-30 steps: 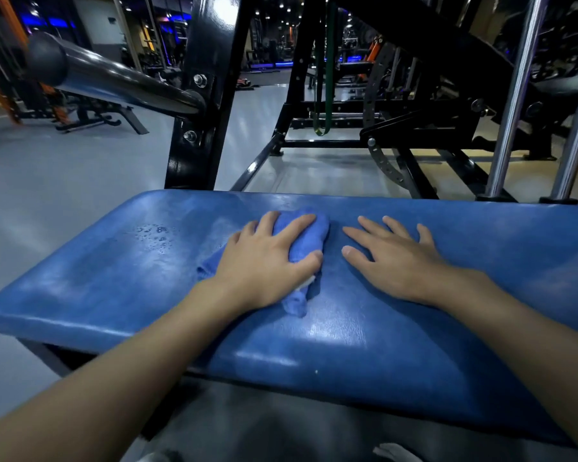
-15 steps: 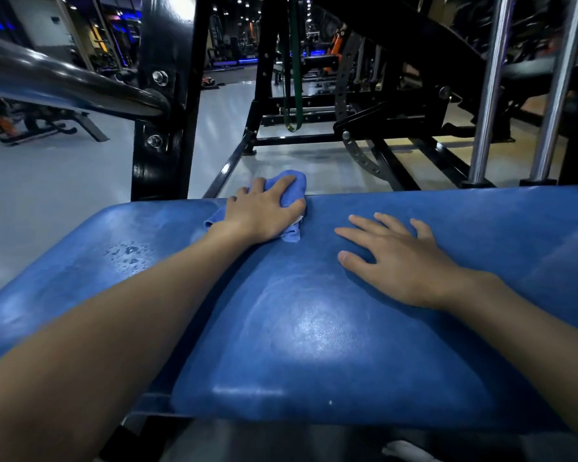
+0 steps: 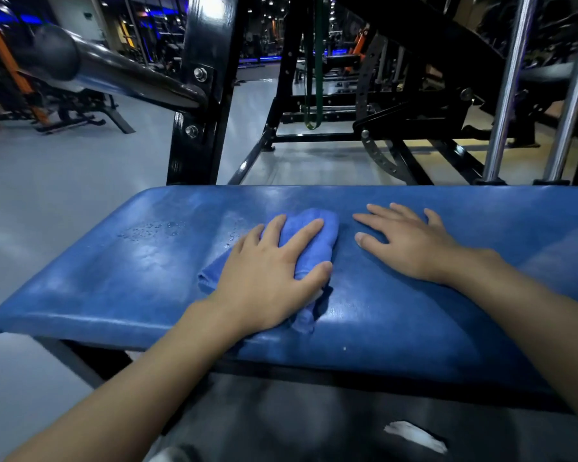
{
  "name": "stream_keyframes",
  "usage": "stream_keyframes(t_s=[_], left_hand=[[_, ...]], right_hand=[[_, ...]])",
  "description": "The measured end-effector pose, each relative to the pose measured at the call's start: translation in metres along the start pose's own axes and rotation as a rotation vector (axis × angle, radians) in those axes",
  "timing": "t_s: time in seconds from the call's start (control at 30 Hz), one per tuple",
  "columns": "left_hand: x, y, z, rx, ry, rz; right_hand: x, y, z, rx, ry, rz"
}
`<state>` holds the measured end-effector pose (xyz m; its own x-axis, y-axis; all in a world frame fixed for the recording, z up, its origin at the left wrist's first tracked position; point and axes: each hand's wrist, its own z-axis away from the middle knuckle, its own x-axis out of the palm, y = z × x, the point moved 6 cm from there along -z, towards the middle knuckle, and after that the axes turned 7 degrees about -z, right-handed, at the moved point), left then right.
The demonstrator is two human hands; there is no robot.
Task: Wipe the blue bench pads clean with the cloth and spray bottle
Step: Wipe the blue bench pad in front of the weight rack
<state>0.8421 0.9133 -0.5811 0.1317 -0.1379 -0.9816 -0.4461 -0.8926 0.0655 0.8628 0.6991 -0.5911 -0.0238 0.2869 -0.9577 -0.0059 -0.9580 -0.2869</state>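
A blue bench pad point(image 3: 121, 281) stretches across the view, glossy and worn. My left hand point(image 3: 274, 278) lies palm down on a folded blue cloth point(image 3: 314, 225) near the pad's middle, fingers spread over it. My right hand point(image 3: 411, 245) rests flat on the bare pad just right of the cloth, fingers apart, holding nothing. Spray droplets point(image 3: 154, 228) bead on the pad left of the cloth. No spray bottle is in view.
A black steel upright point(image 3: 201, 105) with a chrome bar point(image 3: 114, 75) stands behind the pad's left part. Black machine frame point(image 3: 407, 128) and two chrome guide rods point(image 3: 508, 95) rise behind on the right. Grey floor point(image 3: 47, 195) lies to the left.
My left hand pushed the cloth to the pad's far edge, then drew it back toward me to the middle. My right hand stayed flat on the pad.
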Motion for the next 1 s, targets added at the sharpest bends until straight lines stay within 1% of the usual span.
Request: stream_keyframes(t_s=[0.1, 0.13, 0.23, 0.37, 0.53, 0.63, 0.73, 0.87, 1.0], left_hand=[[-0.004, 0.000, 0.022, -0.011, 0.010, 0.009], [-0.004, 0.000, 0.022, -0.019, 0.007, 0.011], [-0.004, -0.004, 0.008, -0.043, 0.003, 0.023], [0.002, -0.015, -0.030, -0.071, -0.015, 0.026], [0.013, -0.032, -0.102, -0.088, -0.026, 0.033], [0.020, -0.040, -0.144, -0.087, -0.067, 0.042], [0.026, -0.045, -0.166, -0.086, -0.087, 0.049], [0.024, -0.043, -0.154, 0.007, -0.027, 0.035], [0.016, -0.035, -0.114, 0.044, -0.019, 0.035]], right_hand=[[-0.006, -0.006, -0.001, 0.001, -0.008, 0.132], [-0.009, -0.011, -0.002, -0.010, -0.002, 0.117], [-0.010, -0.021, -0.004, -0.026, 0.026, -0.028], [0.009, -0.023, -0.005, -0.024, -0.017, 0.013], [0.013, -0.022, -0.010, -0.030, 0.000, 0.026], [0.014, -0.020, -0.010, -0.041, 0.001, 0.016], [0.013, -0.020, -0.010, -0.045, 0.005, 0.001], [0.011, -0.020, -0.009, -0.037, 0.014, -0.014], [0.008, -0.023, -0.006, -0.026, 0.020, -0.028]])
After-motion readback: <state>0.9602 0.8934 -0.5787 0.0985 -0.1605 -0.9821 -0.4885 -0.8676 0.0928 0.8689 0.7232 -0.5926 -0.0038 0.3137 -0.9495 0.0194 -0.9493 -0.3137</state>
